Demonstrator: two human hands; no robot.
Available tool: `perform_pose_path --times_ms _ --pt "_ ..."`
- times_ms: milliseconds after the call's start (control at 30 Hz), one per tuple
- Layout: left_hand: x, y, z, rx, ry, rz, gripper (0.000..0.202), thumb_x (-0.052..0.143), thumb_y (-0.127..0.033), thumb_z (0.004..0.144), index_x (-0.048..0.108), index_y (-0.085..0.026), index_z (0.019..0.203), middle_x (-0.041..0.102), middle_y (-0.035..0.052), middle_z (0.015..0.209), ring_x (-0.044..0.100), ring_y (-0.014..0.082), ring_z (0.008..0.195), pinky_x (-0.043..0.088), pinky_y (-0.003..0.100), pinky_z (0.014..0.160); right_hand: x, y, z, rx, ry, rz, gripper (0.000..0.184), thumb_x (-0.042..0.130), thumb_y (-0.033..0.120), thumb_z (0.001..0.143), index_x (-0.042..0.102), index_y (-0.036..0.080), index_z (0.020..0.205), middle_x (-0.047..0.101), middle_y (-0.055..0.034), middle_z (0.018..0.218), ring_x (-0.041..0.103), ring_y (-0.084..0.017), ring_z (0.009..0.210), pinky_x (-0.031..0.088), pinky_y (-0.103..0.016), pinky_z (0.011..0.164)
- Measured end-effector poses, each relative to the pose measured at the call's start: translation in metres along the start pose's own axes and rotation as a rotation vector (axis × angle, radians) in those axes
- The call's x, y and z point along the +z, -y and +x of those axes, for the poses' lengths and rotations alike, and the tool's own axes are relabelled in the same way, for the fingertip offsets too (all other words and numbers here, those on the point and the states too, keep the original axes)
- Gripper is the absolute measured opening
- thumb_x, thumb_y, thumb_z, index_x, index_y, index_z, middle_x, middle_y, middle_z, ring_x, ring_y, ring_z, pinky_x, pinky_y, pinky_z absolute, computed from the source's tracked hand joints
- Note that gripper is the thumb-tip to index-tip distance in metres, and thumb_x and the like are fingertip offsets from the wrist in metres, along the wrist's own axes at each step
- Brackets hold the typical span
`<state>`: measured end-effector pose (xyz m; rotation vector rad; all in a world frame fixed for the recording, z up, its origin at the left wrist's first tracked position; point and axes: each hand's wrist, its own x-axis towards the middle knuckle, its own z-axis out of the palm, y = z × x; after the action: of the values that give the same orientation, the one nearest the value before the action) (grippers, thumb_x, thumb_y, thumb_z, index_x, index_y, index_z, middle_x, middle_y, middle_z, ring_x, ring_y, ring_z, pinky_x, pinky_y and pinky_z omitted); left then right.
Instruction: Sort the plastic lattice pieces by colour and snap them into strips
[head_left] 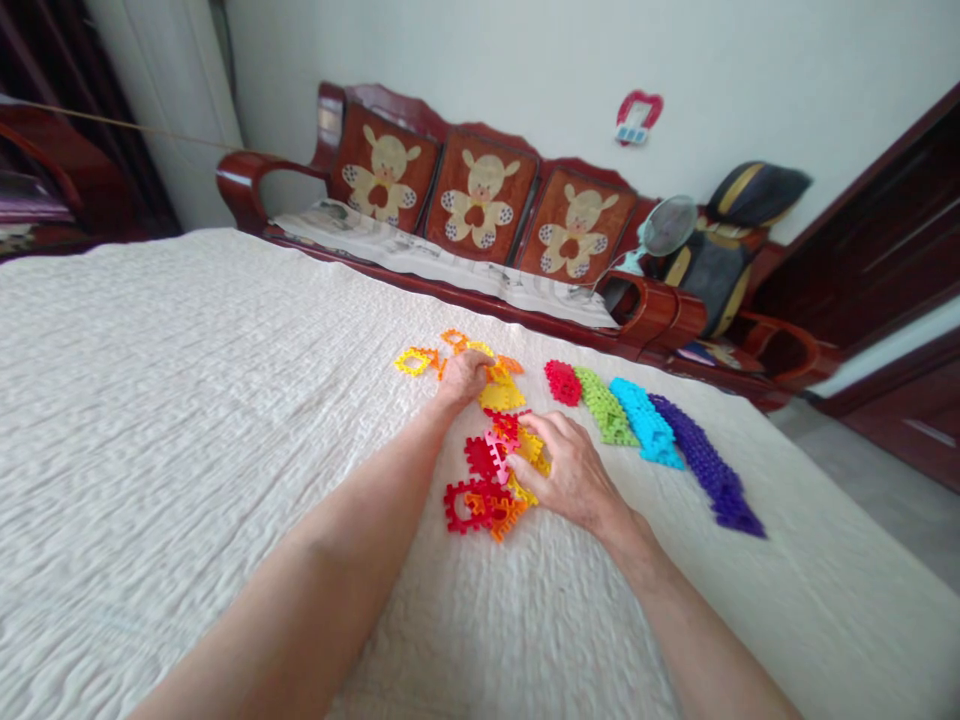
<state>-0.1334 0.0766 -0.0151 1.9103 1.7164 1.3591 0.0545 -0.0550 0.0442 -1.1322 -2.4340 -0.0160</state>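
On the quilted white cover, my left hand [463, 378] is closed, fingers curled among loose toothed plastic building pieces. What sits inside its fingers is hidden. Just right of it lie a yellow piece [502, 392] and an orange piece [511, 364]. My right hand [566, 468] reaches over a nearer heap, thumb and fingers apart. Close to its fingertips are a pink piece [496, 455] and a red piece [480, 456]. Yellow pieces [533, 450] show partly under that hand. A red frame-shaped piece [455, 507] and an orange piece [508, 518] lie at the heap's near end.
To the right, stacked pieces form rows: red [562, 382], green [606, 408], light blue [646, 422] and purple [705, 465]. A yellow frame-shaped piece [412, 362] lies left of the far heap. Beyond the covered surface [225, 400] stands a wooden sofa [262, 185] with cushions.
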Motion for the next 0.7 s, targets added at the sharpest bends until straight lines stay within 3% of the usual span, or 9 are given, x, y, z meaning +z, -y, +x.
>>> perform_pose_path --times_ms 100,233,400,567,700 --pt "0.002 0.002 0.0 0.017 -0.007 -0.002 0.035 0.049 -0.004 0.077 0.075 -0.02 0.095 0.074 0.0037 0.098 0.068 0.0163 0.092 0.052 0.03 0.091 0.001 0.01 0.002 -0.074 0.011 0.001 0.039 0.056 0.028 0.082 0.057 0.017 0.12 0.059 -0.0115 0.123 0.052 -0.025 0.115 0.038 -0.044 0.101" --pt "0.001 0.002 0.0 0.016 -0.003 0.007 0.036 0.048 -0.005 0.078 0.075 -0.019 0.096 0.074 0.0043 0.098 0.068 0.016 0.09 0.053 0.03 0.09 0.005 0.023 0.013 -0.164 0.195 0.01 0.049 0.052 0.014 0.075 0.055 0.021 0.124 0.056 -0.0067 0.132 0.042 -0.028 0.127 0.027 -0.05 0.107" --pt "0.002 0.002 0.001 0.033 0.017 0.011 0.036 0.047 -0.005 0.078 0.075 -0.017 0.097 0.074 0.0056 0.098 0.068 0.0157 0.089 0.053 0.029 0.089 0.013 0.024 0.024 -0.153 0.395 0.005 0.061 0.052 0.01 0.065 0.056 0.023 0.124 0.06 -0.0058 0.126 0.035 -0.033 0.132 0.021 -0.056 0.107" --pt "0.004 0.003 0.002 0.027 0.017 0.042 0.036 0.046 -0.004 0.078 0.075 -0.016 0.097 0.074 0.0066 0.098 0.068 0.0164 0.091 0.052 0.028 0.088 0.015 0.025 0.028 -0.181 0.361 0.036 0.054 0.05 0.008 0.068 0.059 0.023 0.119 0.061 -0.0065 0.123 0.039 -0.028 0.128 0.025 -0.051 0.105" --pt "0.004 0.003 0.001 0.044 0.002 0.051 0.034 0.049 -0.006 0.077 0.075 -0.018 0.096 0.074 0.0055 0.098 0.068 0.0163 0.09 0.053 0.027 0.087 0.017 0.025 0.026 -0.169 0.229 0.142 0.047 0.055 0.016 0.072 0.059 0.023 0.118 0.062 -0.0051 0.121 0.042 -0.026 0.127 0.024 -0.051 0.107"
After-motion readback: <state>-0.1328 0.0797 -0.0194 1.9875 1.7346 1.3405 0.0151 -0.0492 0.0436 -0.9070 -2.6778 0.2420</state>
